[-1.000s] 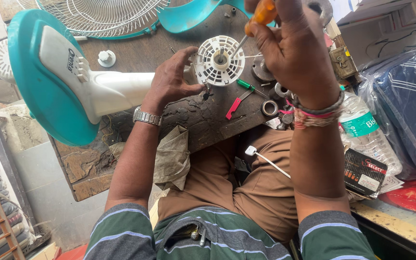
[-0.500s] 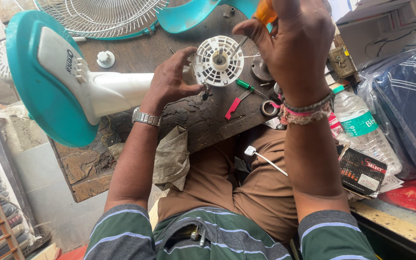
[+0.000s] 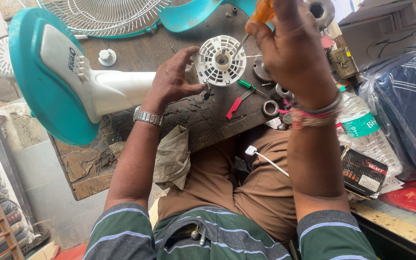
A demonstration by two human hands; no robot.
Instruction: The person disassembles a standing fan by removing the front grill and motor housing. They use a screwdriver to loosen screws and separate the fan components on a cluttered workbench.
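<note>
Near the top centre of the frame the left hand (image 3: 173, 79) wraps its fingers (image 3: 181, 55) around the neck of a white fan stand, just behind the round white slotted motor housing (image 3: 219, 60) at its end. The right hand (image 3: 292, 53), upper right of centre, is clenched on a screwdriver with an orange handle (image 3: 264, 10); its thin shaft slants down and left to the housing's hub, though whether the tip sits in a screw is hard to tell. The stand runs left to a teal and white fan base (image 3: 49, 77) lying on its side at the upper left. All rests on a dark, worn wooden desk (image 3: 198, 120). Just below the housing lie a small green screwdriver (image 3: 246, 85) and a red tool (image 3: 234, 107), close together. A wire fan guard (image 3: 102, 17) lies along the top edge, and a plastic water bottle (image 3: 367, 132) is at the right.
</note>
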